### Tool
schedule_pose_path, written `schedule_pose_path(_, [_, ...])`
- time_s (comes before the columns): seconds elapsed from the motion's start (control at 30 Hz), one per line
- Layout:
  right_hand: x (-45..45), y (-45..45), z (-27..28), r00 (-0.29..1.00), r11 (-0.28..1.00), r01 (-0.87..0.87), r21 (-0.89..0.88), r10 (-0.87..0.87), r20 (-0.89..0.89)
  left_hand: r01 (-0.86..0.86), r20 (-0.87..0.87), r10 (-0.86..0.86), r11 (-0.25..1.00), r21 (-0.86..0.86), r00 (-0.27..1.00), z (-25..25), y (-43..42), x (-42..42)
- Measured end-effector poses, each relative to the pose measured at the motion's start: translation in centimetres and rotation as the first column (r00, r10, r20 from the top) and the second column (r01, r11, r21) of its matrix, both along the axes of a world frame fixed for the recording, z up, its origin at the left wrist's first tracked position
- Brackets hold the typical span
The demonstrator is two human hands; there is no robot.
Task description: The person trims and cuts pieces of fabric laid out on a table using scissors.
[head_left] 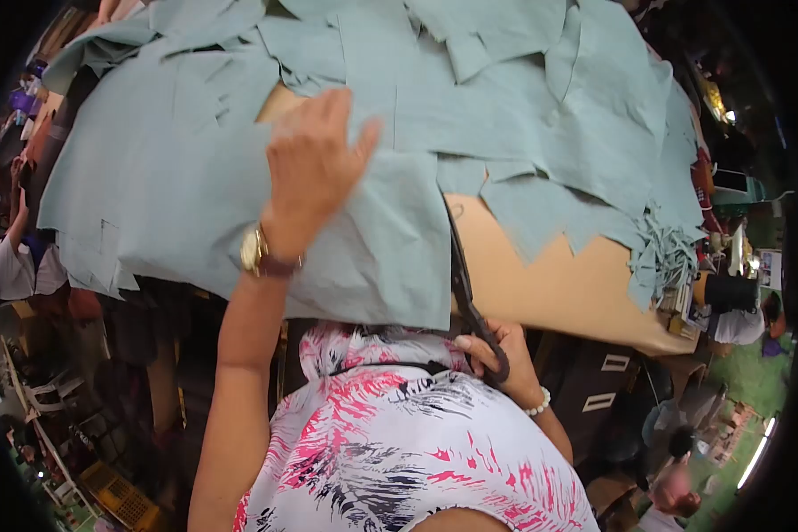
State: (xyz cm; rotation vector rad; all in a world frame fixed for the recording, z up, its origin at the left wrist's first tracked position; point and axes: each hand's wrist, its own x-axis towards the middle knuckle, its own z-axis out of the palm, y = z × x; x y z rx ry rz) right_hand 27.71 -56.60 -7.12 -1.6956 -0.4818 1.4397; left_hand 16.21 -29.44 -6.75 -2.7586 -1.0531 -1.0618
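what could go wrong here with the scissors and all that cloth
The scissors in the right hand lie along the edge of the cloth, so a slip might nick it. The left hand, over the cloth, could tug it crooked. Scraps at the table's right end might slide off.

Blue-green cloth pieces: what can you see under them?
Tan surface shows beside the scissors and in a gap by the left hand; anything else beneath the cloth pieces is covered.
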Motion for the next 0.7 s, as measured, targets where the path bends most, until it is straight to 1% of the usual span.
schedule_pose_path(0.03, [0.1, 0.0, 0.1, 1.000, 1.000, 0.004, 0.014, -0.004, -0.029, -0.086, -0.044, 0.085, 0.995, -0.041, 0.995, 0.4, 2.3, 0.7])
schedule_pose_path(0.07, [0.2, 0.1, 0.3, 1.000, 1.000, -0.007, 0.006, 0.007, -0.022, -0.174, -0.088, 0.167, 0.982, -0.077, 0.982, 0.6, 4.4, 1.5])
schedule_pose_path(0.17, [0.4, 0.1, 0.4, 0.999, 0.999, -0.036, 0.023, 0.036, -0.010, -0.288, -0.136, 0.271, 0.949, -0.129, 0.953, -0.1, 9.4, 4.5])
schedule_pose_path(0.27, [0.6, 0.3, 1.0, 0.999, 0.998, -0.050, 0.037, 0.051, -0.015, -0.377, -0.231, 0.320, 0.884, -0.274, 0.919, -1.2, 12.4, 7.6])
schedule_pose_path(0.33, [0.7, 0.2, 0.8, 0.998, 0.998, -0.057, 0.037, 0.058, -0.018, -0.312, -0.093, 0.298, 0.904, -0.292, 0.950, -4.6, 14.1, 8.6])
schedule_pose_path(0.37, [0.7, 0.3, 0.9, 0.998, 0.997, -0.057, 0.044, 0.057, -0.008, -0.277, -0.024, 0.283, 0.913, -0.299, 0.959, -5.4, 14.9, 9.0])
schedule_pose_path(0.47, [0.9, -0.1, 0.6, 0.997, 0.997, -0.079, 0.011, 0.079, 0.005, -0.222, 0.027, 0.269, 0.844, -0.489, 0.963, -4.9, 15.0, 8.9])
schedule_pose_path(0.5, [0.9, -0.1, 0.8, 0.995, 0.995, -0.095, 0.004, 0.095, 0.016, -0.163, 0.183, 0.281, 0.860, -0.483, 0.942, -4.7, 15.0, 8.3])
schedule_pose_path(0.53, [0.8, -0.1, 1.0, 0.993, 0.994, -0.112, -0.004, 0.112, 0.024, -0.106, 0.333, 0.286, 0.877, -0.469, 0.899, -4.6, 15.1, 7.4])
schedule_pose_path(0.57, [0.9, -0.2, 0.7, 0.991, 0.991, -0.129, 0.046, 0.128, 0.030, -0.051, 0.471, 0.285, 0.892, -0.450, 0.835, -4.6, 15.0, 6.3])
schedule_pose_path(0.63, [1.1, -0.7, -0.1, 0.987, 0.977, -0.161, 0.138, 0.157, 0.038, -0.098, 0.526, 0.346, 0.891, -0.443, 0.777, -0.6, 13.0, 3.1])
schedule_pose_path(0.67, [1.0, -0.6, 0.1, 0.985, 0.975, -0.169, 0.144, 0.163, 0.052, 0.069, 0.701, 0.289, 0.898, -0.435, 0.652, 0.4, 13.2, 1.8])
schedule_pose_path(0.7, [0.8, -0.3, 0.5, 0.983, 0.973, -0.178, 0.149, 0.170, 0.067, 0.228, 0.841, 0.242, 0.893, -0.388, 0.484, 1.4, 13.2, 1.0])
